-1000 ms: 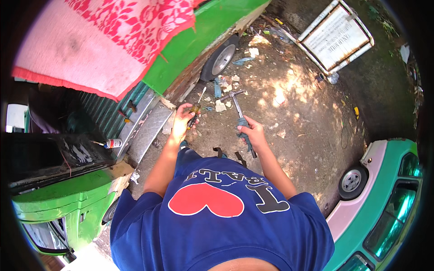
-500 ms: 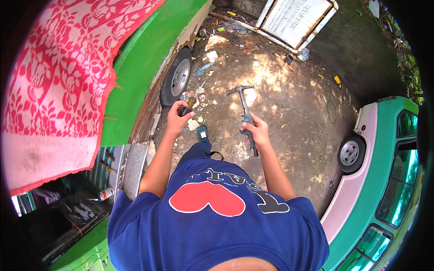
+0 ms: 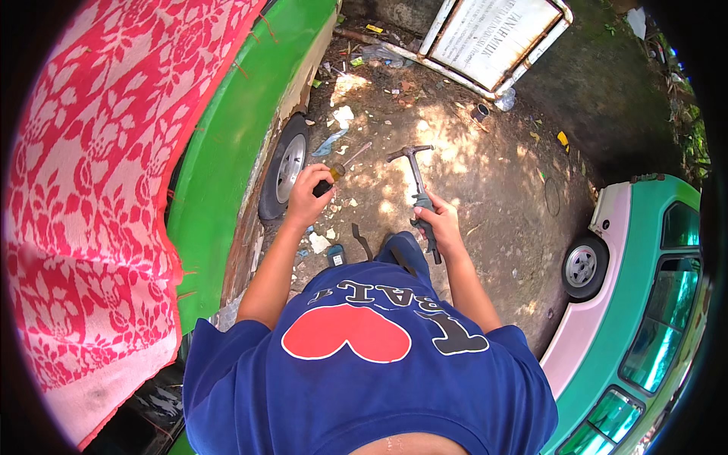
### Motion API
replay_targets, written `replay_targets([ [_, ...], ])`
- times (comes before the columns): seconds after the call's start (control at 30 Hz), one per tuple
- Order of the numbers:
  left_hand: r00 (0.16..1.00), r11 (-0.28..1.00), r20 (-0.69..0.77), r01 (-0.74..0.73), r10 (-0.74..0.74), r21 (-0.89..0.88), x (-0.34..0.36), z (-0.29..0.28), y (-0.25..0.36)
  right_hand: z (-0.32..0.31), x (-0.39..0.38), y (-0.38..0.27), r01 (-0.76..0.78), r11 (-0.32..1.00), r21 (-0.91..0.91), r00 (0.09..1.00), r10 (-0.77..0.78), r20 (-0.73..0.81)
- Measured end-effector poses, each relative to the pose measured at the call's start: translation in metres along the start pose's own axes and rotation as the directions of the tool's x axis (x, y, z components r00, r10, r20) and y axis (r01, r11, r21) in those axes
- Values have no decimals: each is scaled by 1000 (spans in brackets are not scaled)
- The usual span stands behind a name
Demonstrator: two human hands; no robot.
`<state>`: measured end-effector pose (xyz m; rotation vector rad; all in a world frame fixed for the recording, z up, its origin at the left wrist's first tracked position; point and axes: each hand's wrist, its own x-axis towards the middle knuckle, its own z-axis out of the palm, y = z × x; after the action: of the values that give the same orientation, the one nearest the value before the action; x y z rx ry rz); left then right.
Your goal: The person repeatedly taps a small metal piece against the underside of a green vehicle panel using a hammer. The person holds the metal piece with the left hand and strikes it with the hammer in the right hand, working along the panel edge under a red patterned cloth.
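In my left hand [image 3: 309, 196] is a screwdriver [image 3: 337, 173] with a black and amber handle, my fingers wrapped round it. Its thin shaft points up and to the right. My right hand [image 3: 440, 221] grips a hammer [image 3: 415, 168] by its handle, which has dark green wrapping round it. The metal head is uppermost and the lower end of the handle sticks out below my fist. Both tools are held over the ground in front of me, apart from each other.
A green vehicle [image 3: 227, 144] with a wheel [image 3: 290, 168] stands close on my left, partly under a red and pink patterned cloth [image 3: 98, 174]. Another green and pink vehicle [image 3: 607, 318] is on the right. Ahead lie a white framed sign [image 3: 485, 42] and scattered litter [image 3: 343, 117].
I have stepped forward along the green vehicle; a foot now shows below the hammer. The spray can and open compartment at lower left have left the view. Both tools stay in my hands.
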<state>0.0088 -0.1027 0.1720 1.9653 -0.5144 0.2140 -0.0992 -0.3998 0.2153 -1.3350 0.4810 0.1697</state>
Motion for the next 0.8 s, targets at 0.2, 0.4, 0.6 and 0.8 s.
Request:
replay_targets([
  [0.2,996,996,-15,88,-88,32,74,31,-22,-23,98,-39,0,1000,-9,996,1,85],
  [0.4,979,983,-128,171,-161,68,153,67,-36,-54,211,-90,-85,996,-34,976,90,198],
  [0.6,751,698,-81,561,-655,-444,201,106,-73,-76,314,-148,-97,995,-30,948,101,301],
  [0.8,536,375,22,619,-844,-690,249,106,-73,-72,385,-208,-90,992,-94,920,119,374],
])
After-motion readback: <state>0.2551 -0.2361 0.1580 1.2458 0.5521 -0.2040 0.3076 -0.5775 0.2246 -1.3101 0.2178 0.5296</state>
